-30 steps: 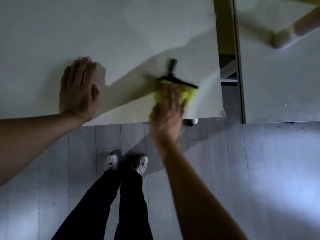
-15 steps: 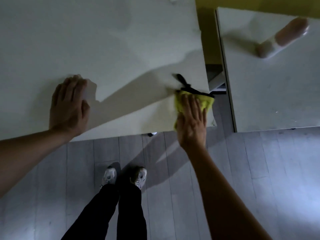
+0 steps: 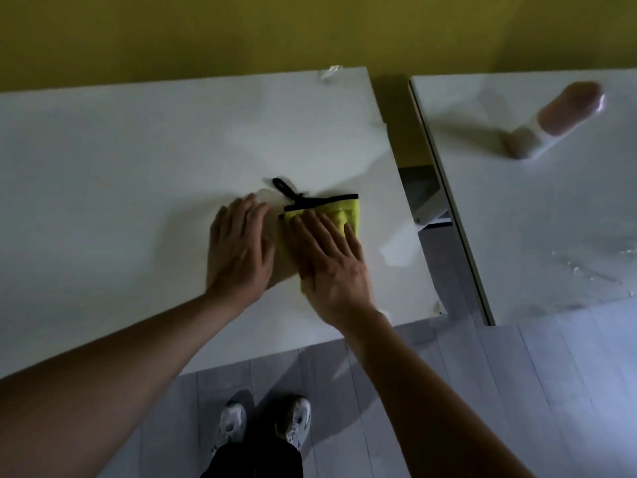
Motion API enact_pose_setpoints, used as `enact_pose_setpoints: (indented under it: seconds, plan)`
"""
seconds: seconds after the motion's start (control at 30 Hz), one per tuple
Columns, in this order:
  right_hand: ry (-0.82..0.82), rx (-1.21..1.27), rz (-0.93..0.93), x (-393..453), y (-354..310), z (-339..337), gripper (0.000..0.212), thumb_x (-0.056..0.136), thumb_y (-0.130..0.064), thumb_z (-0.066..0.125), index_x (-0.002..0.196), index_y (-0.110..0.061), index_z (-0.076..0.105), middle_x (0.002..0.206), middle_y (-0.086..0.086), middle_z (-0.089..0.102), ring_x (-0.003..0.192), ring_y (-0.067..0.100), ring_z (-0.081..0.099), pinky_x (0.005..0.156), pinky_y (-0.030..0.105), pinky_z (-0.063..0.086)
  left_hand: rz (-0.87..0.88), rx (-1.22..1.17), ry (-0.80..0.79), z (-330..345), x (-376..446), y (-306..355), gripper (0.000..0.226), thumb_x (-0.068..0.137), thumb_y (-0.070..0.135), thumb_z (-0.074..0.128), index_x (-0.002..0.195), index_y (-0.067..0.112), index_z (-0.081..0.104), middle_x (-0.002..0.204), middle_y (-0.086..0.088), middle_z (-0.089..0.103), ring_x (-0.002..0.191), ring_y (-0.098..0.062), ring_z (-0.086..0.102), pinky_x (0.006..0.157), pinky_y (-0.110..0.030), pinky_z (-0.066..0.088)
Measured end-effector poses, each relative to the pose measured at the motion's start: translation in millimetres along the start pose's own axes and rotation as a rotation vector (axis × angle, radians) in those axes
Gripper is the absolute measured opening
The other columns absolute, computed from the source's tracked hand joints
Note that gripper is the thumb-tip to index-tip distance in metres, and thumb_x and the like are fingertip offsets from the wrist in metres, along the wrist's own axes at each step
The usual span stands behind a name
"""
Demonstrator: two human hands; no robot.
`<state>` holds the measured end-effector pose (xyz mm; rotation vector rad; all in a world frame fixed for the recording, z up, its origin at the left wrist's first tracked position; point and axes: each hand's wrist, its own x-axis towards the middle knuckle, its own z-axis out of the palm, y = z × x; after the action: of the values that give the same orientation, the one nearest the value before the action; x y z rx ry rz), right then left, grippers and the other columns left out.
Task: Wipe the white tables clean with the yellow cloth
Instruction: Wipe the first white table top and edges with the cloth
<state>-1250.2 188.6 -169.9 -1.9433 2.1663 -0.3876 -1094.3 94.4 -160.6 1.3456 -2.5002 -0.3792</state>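
Right hand (image 3: 327, 260) presses flat on the yellow cloth (image 3: 339, 213), its black-edged end pointing beyond the fingertips; left hand (image 3: 239, 251) lies flat just beside

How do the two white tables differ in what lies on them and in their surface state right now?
The left table has both hands on it, the right hand pressing flat on the yellow cloth, the left hand flat beside it; the right table has no hand on it. The right table carries a bottle lying on its side; the left one carries none. The right table shows droplets near its front edge. Both are white and stand against the yellow wall.
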Motion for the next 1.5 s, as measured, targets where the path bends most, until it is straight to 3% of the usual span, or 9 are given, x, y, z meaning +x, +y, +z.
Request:
enact_pose_setpoints:
  seconds: [0.07,0.27,0.47,0.67,0.8,0.97,1.13,1.3,1.5]
  plan:
    - [0.015,0.004,0.01,10.2,15.0,-5.3,0.058,0.103,-0.045,0.028,0.159,-0.032,0.019,0.167,-0.004,0.014,0.155,0.016,0.005,0.124,0.05,0.014,-0.019,-0.013,-0.021,6.3,16.1,11.8,0.053,0.095,0.012,0.055,0.147,0.0,0.048,0.16,-0.021,0.04,0.15,-0.039,0.035,0.125,-0.055,0.023]
    - [0.185,0.063,0.457,66.4,48.9,-21.8,0.059,0.099,-0.041,0.047,0.155,-0.041,0.028,0.168,0.005,-0.002,0.155,0.025,0.006,0.125,0.045,0.005,0.053,0.066,-0.049,17.1,62.8,3.3,0.057,0.093,0.012,0.058,0.148,0.001,0.047,0.16,-0.021,0.04,0.151,-0.039,0.033,0.125,-0.053,0.022]
    - [0.151,0.021,0.524,123.8,86.3,-30.7,0.061,0.103,-0.046,0.032,0.159,-0.038,0.009,0.168,0.002,-0.003,0.155,0.023,-0.006,0.125,0.05,0.004,-0.058,0.112,-0.02,25.7,118.3,-6.2,0.064,0.101,0.031,0.037,0.162,0.014,0.029,0.17,-0.011,0.024,0.157,-0.033,0.021,0.129,-0.05,0.013]
    - [0.148,0.017,0.642,185.5,106.2,-38.9,0.069,0.102,-0.049,0.03,0.159,-0.026,-0.001,0.152,0.011,0.03,0.132,0.035,0.034,0.105,0.051,0.031,-0.053,0.149,-0.11,24.1,120.6,-7.4,0.07,0.099,0.042,0.022,0.166,0.02,0.017,0.174,-0.007,0.009,0.161,-0.03,0.006,0.129,-0.052,0.008]
    - [0.183,-0.013,0.641,231.7,119.6,-41.1,0.061,0.103,-0.044,0.026,0.156,-0.017,0.014,0.142,0.013,0.04,0.126,0.036,0.04,0.1,0.052,0.034,-0.065,0.207,-0.142,24.9,127.8,-4.7,0.071,0.1,0.043,0.021,0.167,0.021,0.01,0.175,-0.008,0.004,0.161,-0.03,0.001,0.13,-0.052,0.005]
    - [0.159,-0.046,0.712,305.2,129.2,-45.2,0.06,0.097,-0.03,0.038,0.153,-0.015,0.022,0.148,0.012,0.039,0.133,0.035,0.037,0.102,0.052,0.032,-0.067,0.217,-0.16,28.8,137.7,-6.7,0.071,0.101,0.043,0.025,0.167,0.022,0.007,0.175,-0.008,-0.001,0.161,-0.03,-0.001,0.129,-0.053,0.006]
    - [0.094,-0.067,0.74,362.7,139.8,-55.3,0.058,0.099,-0.03,0.042,0.152,-0.015,0.024,0.149,0.011,0.037,0.136,0.032,0.036,0.103,0.05,0.034,-0.071,0.192,-0.114,29.8,141.1,-6.5,0.068,0.102,0.042,0.026,0.166,0.018,0.02,0.173,-0.01,0.014,0.16,-0.033,0.013,0.129,-0.055,0.012]
    - [0.143,0.003,0.758,354.4,139.5,-53.8,0.051,0.1,-0.031,0.041,0.147,-0.015,0.03,0.142,0.012,0.042,0.129,0.031,0.041,0.099,0.048,0.036,-0.064,0.188,-0.103,31.0,141.3,-8.3,0.069,0.101,0.041,0.03,0.165,0.016,0.023,0.172,-0.012,0.018,0.158,-0.036,0.018,0.128,-0.057,0.015]
    - [0.178,0.052,0.827,270.3,131.2,-47.4,0.042,0.1,-0.041,0.031,0.135,-0.018,0.034,0.123,0.013,0.049,0.112,0.034,0.049,0.09,0.049,0.041,-0.051,0.24,-0.156,29.8,140.9,-5.9,0.074,0.099,0.038,0.037,0.166,0.015,0.016,0.173,-0.014,0.012,0.158,-0.04,0.015,0.128,-0.057,0.009]
